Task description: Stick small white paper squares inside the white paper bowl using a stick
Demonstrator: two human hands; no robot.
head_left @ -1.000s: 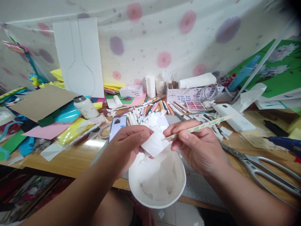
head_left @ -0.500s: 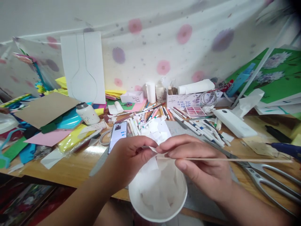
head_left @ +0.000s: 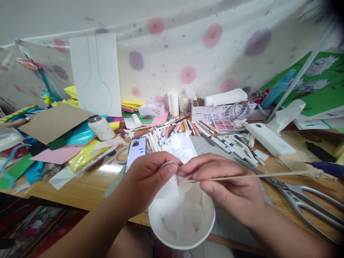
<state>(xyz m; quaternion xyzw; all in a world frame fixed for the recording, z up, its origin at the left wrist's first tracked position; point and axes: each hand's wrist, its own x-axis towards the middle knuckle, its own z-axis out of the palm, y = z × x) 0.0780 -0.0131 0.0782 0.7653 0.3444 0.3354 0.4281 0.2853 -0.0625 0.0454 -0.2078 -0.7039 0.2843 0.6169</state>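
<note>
My left hand is closed in a pinch, with a small piece of white paper hanging from its fingers. Between the thumb and fingers of my right hand lies a thin wooden stick, its long end reaching out to the right. The fingertips of both hands meet or nearly meet; what is right between them is hidden. Below them is a white bowl at the table's front edge, with whitish paper pieces lying against its inside.
Large scissors lie at my right, beside a blue-handled tool. A phone, torn white paper and several markers spread beyond the hands. A white bottle and coloured sheets are at left.
The stick's far end has tilted upward in my right hand. My left thumb has shifted over the paper, which shows more plainly. The view has moved slightly.
</note>
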